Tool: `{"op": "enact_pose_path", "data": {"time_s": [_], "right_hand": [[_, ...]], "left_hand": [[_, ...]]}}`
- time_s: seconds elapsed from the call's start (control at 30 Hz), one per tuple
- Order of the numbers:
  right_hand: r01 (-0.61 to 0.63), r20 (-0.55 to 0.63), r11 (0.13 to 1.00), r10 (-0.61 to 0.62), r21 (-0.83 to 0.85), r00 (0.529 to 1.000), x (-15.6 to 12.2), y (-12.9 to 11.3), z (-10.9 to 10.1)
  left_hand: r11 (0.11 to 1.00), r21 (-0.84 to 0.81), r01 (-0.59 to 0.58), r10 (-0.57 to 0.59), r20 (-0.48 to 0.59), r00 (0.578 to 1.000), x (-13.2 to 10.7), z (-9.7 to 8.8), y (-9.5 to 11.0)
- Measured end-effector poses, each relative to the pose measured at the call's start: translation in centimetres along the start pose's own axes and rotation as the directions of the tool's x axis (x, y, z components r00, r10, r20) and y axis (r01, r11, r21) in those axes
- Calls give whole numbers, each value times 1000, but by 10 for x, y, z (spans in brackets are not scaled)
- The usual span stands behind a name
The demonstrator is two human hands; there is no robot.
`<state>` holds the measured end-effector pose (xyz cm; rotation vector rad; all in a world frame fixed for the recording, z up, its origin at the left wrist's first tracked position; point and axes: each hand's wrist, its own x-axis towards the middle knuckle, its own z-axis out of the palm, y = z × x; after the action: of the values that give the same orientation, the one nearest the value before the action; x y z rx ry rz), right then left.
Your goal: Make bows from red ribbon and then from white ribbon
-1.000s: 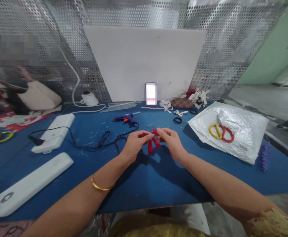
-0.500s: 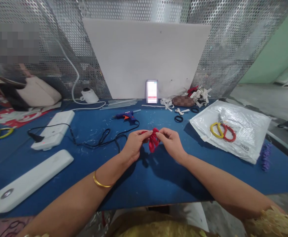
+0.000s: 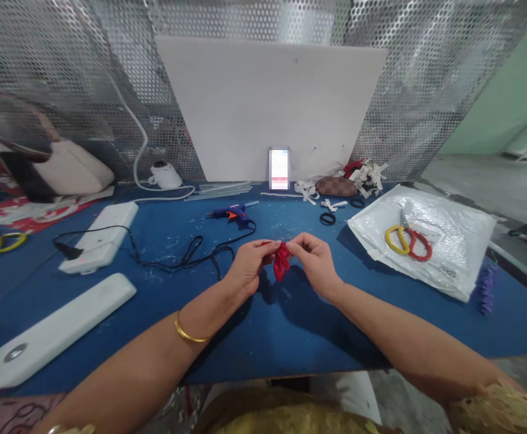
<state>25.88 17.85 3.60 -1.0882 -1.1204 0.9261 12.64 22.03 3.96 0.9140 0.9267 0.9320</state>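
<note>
A red ribbon bow (image 3: 281, 265) is held between my two hands, above the middle of the blue table. My left hand (image 3: 250, 260) pinches its left side between thumb and fingers. On the other side, my right hand (image 3: 312, 258) grips the bow's upper right part with thumb and forefinger. Its loops hang down below the fingertips, and the pinched part is partly hidden. Beyond my left hand lies a blue glue gun (image 3: 232, 212) with an orange trigger, its black cord running left.
White power strips (image 3: 100, 241) lie on the left. A phone (image 3: 279, 169) leans against a white board (image 3: 272, 108). Black hair ties (image 3: 327, 219), white ribbon scraps (image 3: 306, 191) and a brown checked pouch (image 3: 335, 186) sit at the back. Scissors (image 3: 408, 241) rest on a white plastic mailer (image 3: 444, 271).
The red bow has turned slightly between my fingers, and its hanging loops look closer together. Both hands stay in nearly the same place. The camera view has shifted a little.
</note>
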Motion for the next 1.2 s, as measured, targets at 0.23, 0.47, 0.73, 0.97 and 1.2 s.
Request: {"op": "enact_pose_path", "data": {"time_s": [0.23,0.47,0.73,0.97,1.2], "right_hand": [[-149,26,985,148,91,989,10,-2,-5],[-196,83,977,189,85,978,7,-1,-4],[-178,23,980,176,92,984,10,-3,-6],[-176,61,984,175,15,983,8,-5,-5],[-186,45,983,186,-8,982,10,-2,-7]], "left_hand": [[986,106,-128,130,-8,992,1,1,1],[970,172,-172,167,45,985,0,1,0],[972,158,-174,173,22,985,1,-2,1],[946,246,-213,210,38,977,-3,2,1],[894,327,-305,319,11,948,-3,1,5]]}}
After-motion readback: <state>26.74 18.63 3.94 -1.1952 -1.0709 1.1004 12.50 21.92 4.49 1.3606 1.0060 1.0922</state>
